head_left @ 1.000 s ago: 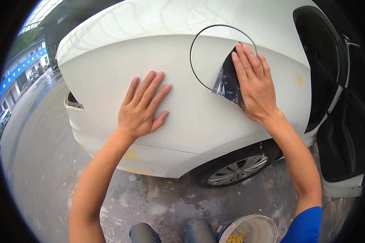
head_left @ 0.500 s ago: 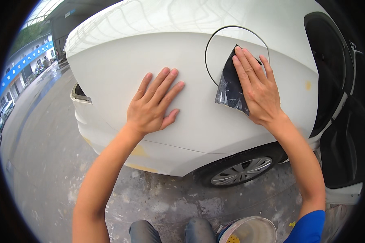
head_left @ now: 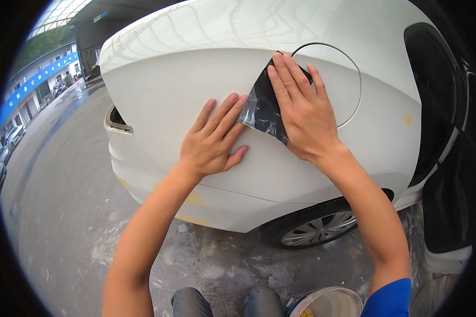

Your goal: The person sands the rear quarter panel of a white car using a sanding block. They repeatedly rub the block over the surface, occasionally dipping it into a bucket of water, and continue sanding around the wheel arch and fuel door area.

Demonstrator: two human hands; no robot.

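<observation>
Pressed flat against the white car's rear side panel (head_left: 206, 74), my right hand (head_left: 307, 113) holds down a black sheet of sandpaper (head_left: 267, 103). A corner of the sheet pokes out by my ring and little fingers, and its wet, whitish lower end hangs out on the left. My right hand covers part of the round fuel flap (head_left: 341, 79). To the left, my left hand (head_left: 211, 140) rests on the panel, fingers spread; its index fingertip meets or nearly meets the sheet's lower left corner. Whether it touches, I cannot tell.
Below the panel is the rear wheel (head_left: 320, 232). A bucket (head_left: 336, 304) with something yellow inside stands by my knees (head_left: 190, 301). At right is an open car door (head_left: 452, 195). Yellowish patches (head_left: 193, 217) mark the lower bodywork.
My right hand and the sandpaper have slid left across the panel, off much of the fuel flap and up to my left hand. The whole view has shifted slightly.
</observation>
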